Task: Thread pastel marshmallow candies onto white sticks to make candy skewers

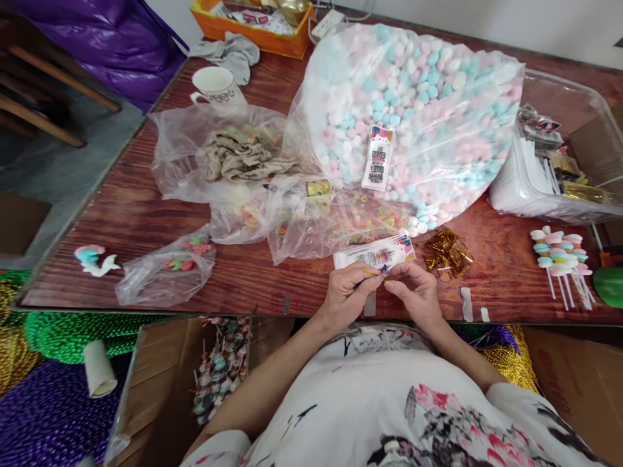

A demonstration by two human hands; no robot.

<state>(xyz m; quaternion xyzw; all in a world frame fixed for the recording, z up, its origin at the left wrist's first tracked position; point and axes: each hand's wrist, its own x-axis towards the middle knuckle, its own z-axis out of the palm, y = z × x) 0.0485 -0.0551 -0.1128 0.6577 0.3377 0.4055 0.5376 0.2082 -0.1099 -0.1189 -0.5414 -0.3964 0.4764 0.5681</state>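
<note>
Near the table's front edge, my left hand (346,293) and my right hand (415,292) meet, fingers pinched. Between them is a thin gold twist tie (372,273), with a small blue and red bit beside it that is too small to name. Just beyond my fingers lies a stack of printed white labels (374,251). To the right of it sits a loose heap of gold twist ties (446,254). Marshmallow sticks (561,253) in pink, blue, white and yellow lie farther right.
A big clear bag of pastel marshmallows (428,91) fills the back, a label card (378,159) on it. Left are gummy candy bags (243,217), a cloth (243,157), a mug (219,91) and a small bag (170,269). A plastic bin (540,204) stands right; cardboard boxes (160,389) sit below.
</note>
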